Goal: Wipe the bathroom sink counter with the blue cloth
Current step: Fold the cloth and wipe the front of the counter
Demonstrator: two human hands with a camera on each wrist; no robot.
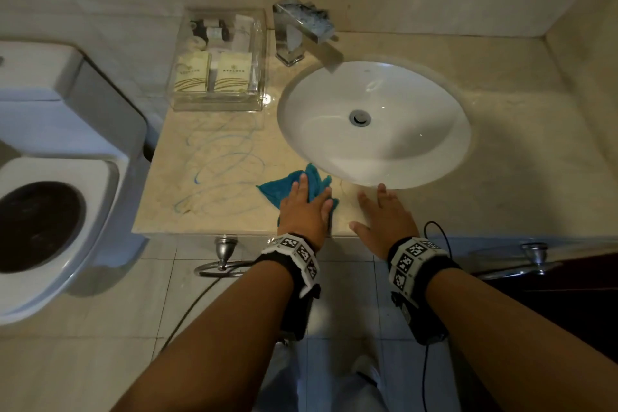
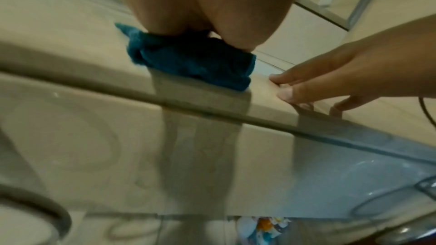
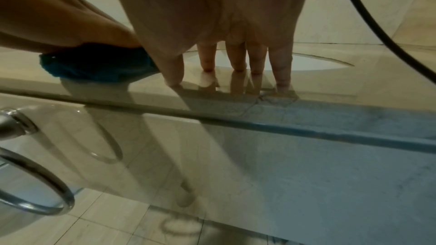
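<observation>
The blue cloth (image 1: pixel 284 185) lies crumpled on the beige marble counter (image 1: pixel 220 211), just left of the white sink basin (image 1: pixel 374 124) near the front edge. My left hand (image 1: pixel 309 207) lies flat on top of it, fingers straight, pressing it down; the left wrist view shows the cloth (image 2: pixel 193 62) under the palm. My right hand (image 1: pixel 384 217) rests beside it with spread fingertips (image 3: pixel 280 79) touching the bare counter in front of the basin. Blue scribble marks (image 1: pixel 220 164) cover the counter left of the cloth.
A clear tray (image 1: pixel 217 60) of toiletries stands at the back left of the counter, beside the chrome faucet (image 1: pixel 301 33). A toilet (image 1: pixel 50 177) sits left of the counter. A metal towel ring (image 1: pixel 224 261) hangs below the front edge.
</observation>
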